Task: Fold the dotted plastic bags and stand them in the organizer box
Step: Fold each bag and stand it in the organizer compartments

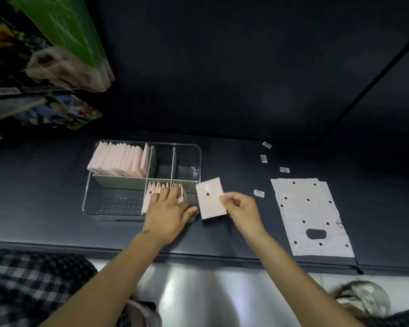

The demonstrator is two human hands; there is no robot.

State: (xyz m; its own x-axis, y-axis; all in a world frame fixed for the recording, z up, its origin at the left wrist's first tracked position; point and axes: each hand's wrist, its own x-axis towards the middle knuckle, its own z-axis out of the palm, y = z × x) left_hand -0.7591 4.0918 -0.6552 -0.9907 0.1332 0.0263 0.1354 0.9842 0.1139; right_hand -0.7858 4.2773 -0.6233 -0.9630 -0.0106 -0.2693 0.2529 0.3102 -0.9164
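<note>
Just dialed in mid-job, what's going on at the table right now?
A person is filing folded pink bags into a clear organizer box. The right hand pinches a folded bag just right of the box, not yet in. The left hand rests with straight fingers on the row of folded bags in the near middle compartment. The far left compartment holds a full row. Flat unfolded dotted bags lie to the right.

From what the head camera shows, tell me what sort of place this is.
Probably a small packing or sorting station, though unsure: a dark work surface holds a divided organizer box of folded bags, unfolded dotted bags and loose barcode labels.
</note>
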